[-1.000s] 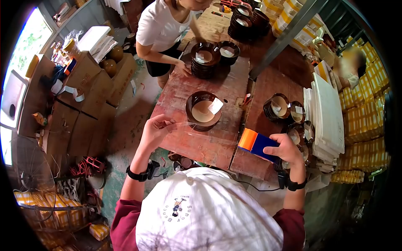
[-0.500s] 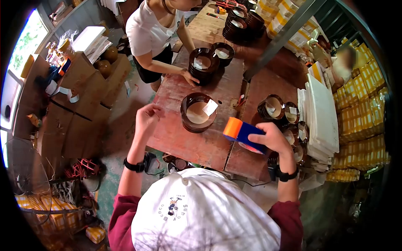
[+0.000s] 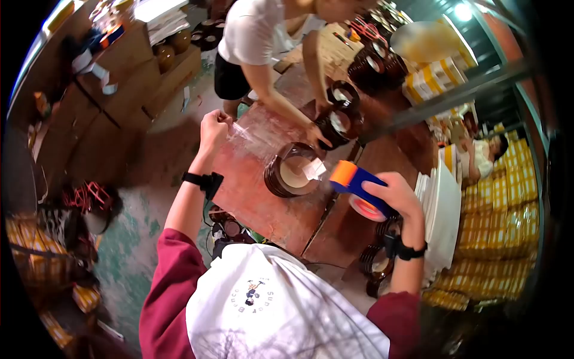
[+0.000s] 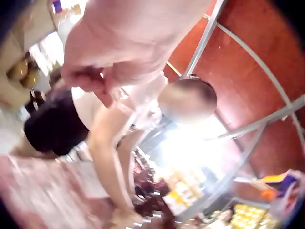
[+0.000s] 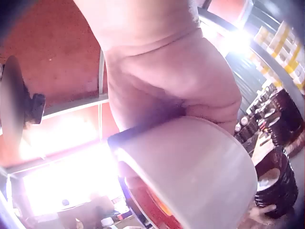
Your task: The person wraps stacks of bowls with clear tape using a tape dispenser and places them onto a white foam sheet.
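Head view, unlike right wrist, shows the left hand point(image 3: 213, 133) pinching clear tape point(image 3: 241, 131) (right hand point(image 3: 396, 194) grips the dispenser point(image 3: 357, 180)).

The left hand point(image 3: 213, 133) pinches, fingers point(image 3: 223, 117) curled, while the right hand point(image 3: 393, 194) grips.

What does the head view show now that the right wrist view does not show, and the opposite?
Only head view: the left hand holding a clear strip, and the maroon sleeves.

Only right wrist view: the broad, pale curved surface beside the holding hand, and a blurred rounded shape at the left edge.

Both: the right hand gripping the tape dispenser, stacked dark bowls, and yellow-banded white boxes.
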